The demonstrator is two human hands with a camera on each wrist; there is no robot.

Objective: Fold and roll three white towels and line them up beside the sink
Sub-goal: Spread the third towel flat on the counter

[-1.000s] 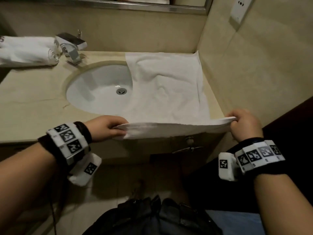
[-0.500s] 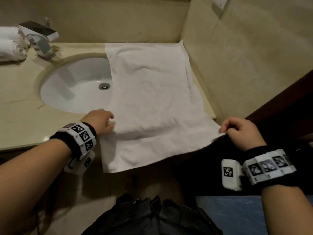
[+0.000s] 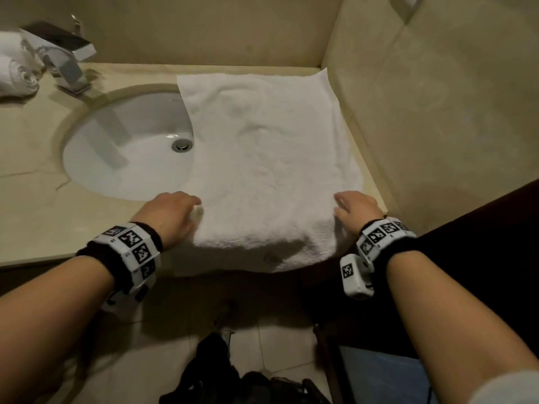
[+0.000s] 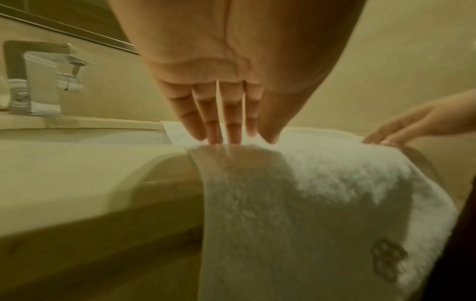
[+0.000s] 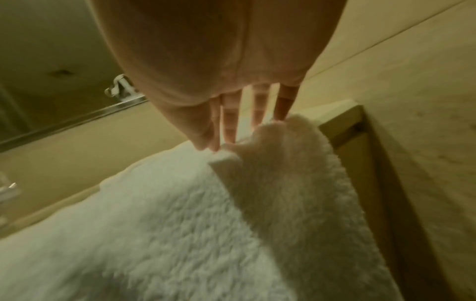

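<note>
A white towel (image 3: 271,158) lies flat on the beige counter (image 3: 35,205), to the right of the sink (image 3: 125,153) and covering its right rim. Its near end hangs over the counter's front edge (image 4: 322,193). My left hand (image 3: 180,205) rests with straight fingers (image 4: 219,130) on the towel's left edge. My right hand (image 3: 347,208) touches the right edge with straight fingers (image 5: 229,126), beside a raised fold of the towel (image 5: 283,163). Two rolled white towels (image 3: 17,71) lie at the far left behind the faucet.
A chrome faucet (image 3: 64,62) stands behind the sink at the left. A tiled wall (image 3: 437,112) bounds the counter close on the right. Bare counter lies left of and in front of the sink. A dark bag (image 3: 233,383) sits on the floor below.
Both hands held the towel's near edge lifted; they have let it go. The near end now drapes over the counter front, and both hands rest on the towel's sides.
</note>
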